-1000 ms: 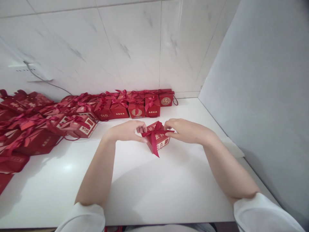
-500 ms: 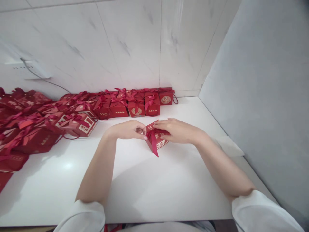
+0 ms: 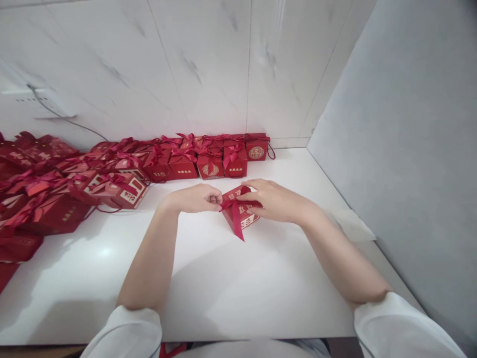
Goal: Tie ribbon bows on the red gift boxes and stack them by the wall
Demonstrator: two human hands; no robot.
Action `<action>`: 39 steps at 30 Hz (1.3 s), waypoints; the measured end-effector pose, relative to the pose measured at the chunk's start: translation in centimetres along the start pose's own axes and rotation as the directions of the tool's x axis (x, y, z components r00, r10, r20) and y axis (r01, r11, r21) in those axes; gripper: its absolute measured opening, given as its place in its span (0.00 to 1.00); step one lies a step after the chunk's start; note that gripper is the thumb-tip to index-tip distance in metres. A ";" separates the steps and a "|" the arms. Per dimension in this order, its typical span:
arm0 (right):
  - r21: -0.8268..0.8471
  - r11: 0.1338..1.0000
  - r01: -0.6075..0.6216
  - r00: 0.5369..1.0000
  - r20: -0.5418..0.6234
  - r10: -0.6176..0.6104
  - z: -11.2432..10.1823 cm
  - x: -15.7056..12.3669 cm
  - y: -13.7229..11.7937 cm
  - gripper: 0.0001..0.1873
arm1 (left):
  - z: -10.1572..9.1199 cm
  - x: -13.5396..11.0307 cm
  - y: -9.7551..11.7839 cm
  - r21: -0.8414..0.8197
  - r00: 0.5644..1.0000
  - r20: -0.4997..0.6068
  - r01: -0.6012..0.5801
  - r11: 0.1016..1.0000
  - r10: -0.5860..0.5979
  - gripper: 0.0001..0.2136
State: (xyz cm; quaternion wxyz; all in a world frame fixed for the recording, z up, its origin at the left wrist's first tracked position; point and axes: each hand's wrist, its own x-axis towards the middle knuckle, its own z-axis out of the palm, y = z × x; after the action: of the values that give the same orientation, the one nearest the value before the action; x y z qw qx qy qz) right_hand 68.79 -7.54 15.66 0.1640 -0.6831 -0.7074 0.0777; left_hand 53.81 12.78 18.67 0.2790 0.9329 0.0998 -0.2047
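Observation:
A small red gift box [image 3: 231, 193] with gold and white characters stands on the white table in front of me. Its dark red ribbon [image 3: 237, 219] is looped at the top, and one tail hangs down the front. At the box's left side, my left hand [image 3: 199, 198] is closed in a pinch on the ribbon's left part. My right hand [image 3: 278, 200] reaches over the box from the right, with the ribbon's right loop between thumb and fingers. Fingertips of that hand also lie against the box, whose right side they partly cover.
Many red gift boxes with ribbon bows [image 3: 184, 164] line the back of the white table [image 3: 261, 293] and crowd its left side. A marbled wall [image 3: 208, 64] rises behind, with a grey panel [image 3: 417, 124] on the right. A cable [image 3: 70, 122] hangs at the back left.
My left hand has drawn slightly left, pulling the ribbon's left part out from the bow. The fingers of my right hand have spread a little over the box.

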 end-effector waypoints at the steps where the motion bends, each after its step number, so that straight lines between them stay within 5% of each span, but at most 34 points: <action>1: 0.003 1.000 -0.009 1.000 -0.003 0.009 0.0 0.0 0.0 0.20 | -0.1 -0.1 -0.1 0.000 1.000 -0.013 0.007 1.000 -0.007 0.10; 9: 0.112 0.990 -0.082 0.996 0.031 0.079 -1.1 -0.5 0.1 0.32 | -1.2 -1.9 -0.8 -0.001 0.996 -0.033 0.079 0.997 -0.079 0.08; 15: 0.209 0.953 -0.221 0.967 0.173 0.187 -2.0 -1.2 0.3 0.38 | -1.7 -3.2 -1.0 -0.012 0.976 -0.135 0.172 0.985 -0.172 0.10; 19: 0.258 0.941 -0.218 0.969 0.173 0.177 -1.9 -1.2 0.2 0.39 | -1.9 -4.0 -0.6 -0.011 0.962 -0.159 0.223 0.975 -0.222 0.17; 24: 0.263 0.949 -0.176 0.980 0.142 0.143 -0.4 0.2 0.0 0.55 | -1.4 -4.0 -0.2 -0.046 0.970 -0.129 0.202 0.978 -0.206 0.23; 30: 0.237 0.945 -0.224 0.964 0.194 0.179 0.9 0.9 -0.4 0.53 | -0.6 -3.4 -0.2 -0.034 0.980 -0.172 0.098 0.995 -0.102 0.26; 39: 0.135 0.961 -0.241 0.940 0.281 0.196 0.3 -0.6 -3.2 0.52 | -0.7 -5.6 -0.3 -0.085 0.966 -0.151 0.199 0.976 -0.210 0.25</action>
State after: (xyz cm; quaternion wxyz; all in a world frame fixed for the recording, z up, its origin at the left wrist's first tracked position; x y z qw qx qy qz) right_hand 65.68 -8.29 16.41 0.1151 -0.7247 -0.6335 0.2453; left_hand 48.92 13.00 21.53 0.2797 0.9208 0.2243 -0.1536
